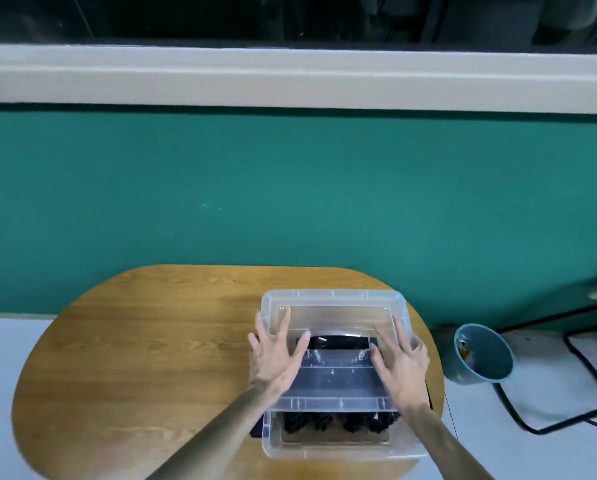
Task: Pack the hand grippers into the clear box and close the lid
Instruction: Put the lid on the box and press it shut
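Observation:
A clear plastic box (pixel 338 448) stands on the wooden table near its front right. Black hand grippers (pixel 338 422) lie inside it, seen through the near wall. The clear lid (pixel 335 301) lies over the box, shifted toward the far side, so the near strip of the box is uncovered. My left hand (pixel 278 355) rests flat on the lid's left part with fingers spread. My right hand (pixel 399 365) rests flat on the lid's right part, fingers spread too. A black handle shape (pixel 338 342) shows through the lid between the hands.
The oval wooden table (pixel 151 358) stands against a teal wall. A teal funnel-shaped lamp head (pixel 484 355) lies on the white surface to the right, with black cables (pixel 588 386) beside it. A pale ledge and dark window run along the top.

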A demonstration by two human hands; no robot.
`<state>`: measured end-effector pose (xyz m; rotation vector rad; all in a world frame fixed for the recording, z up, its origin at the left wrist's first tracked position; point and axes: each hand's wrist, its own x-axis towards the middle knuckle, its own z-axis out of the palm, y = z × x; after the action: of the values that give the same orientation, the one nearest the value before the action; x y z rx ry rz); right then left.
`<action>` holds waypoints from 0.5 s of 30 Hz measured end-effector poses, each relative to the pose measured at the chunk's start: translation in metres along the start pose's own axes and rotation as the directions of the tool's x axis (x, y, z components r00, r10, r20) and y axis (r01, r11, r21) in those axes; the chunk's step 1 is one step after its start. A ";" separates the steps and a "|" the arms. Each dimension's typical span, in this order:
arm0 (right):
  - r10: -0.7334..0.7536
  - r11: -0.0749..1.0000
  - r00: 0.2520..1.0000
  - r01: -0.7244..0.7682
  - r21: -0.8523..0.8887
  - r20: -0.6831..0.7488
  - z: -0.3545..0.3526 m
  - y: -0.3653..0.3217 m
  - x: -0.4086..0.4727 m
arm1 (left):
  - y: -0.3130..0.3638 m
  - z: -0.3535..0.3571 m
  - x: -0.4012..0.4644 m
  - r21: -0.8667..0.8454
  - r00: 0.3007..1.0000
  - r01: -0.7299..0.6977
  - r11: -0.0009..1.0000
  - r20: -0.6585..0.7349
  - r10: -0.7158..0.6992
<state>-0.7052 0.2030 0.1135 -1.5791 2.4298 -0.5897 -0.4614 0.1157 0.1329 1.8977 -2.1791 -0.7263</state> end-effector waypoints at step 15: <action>0.006 0.991 0.996 0.005 -0.132 0.087 0.021 0.027 -0.063 | -0.012 0.047 -0.050 0.279 0.999 0.038 0.959 0.022 -0.046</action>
<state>-0.6938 0.2648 0.0789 -1.6169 2.4494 -0.3581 -0.4622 0.1754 0.0962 2.0798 -2.3725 -0.4736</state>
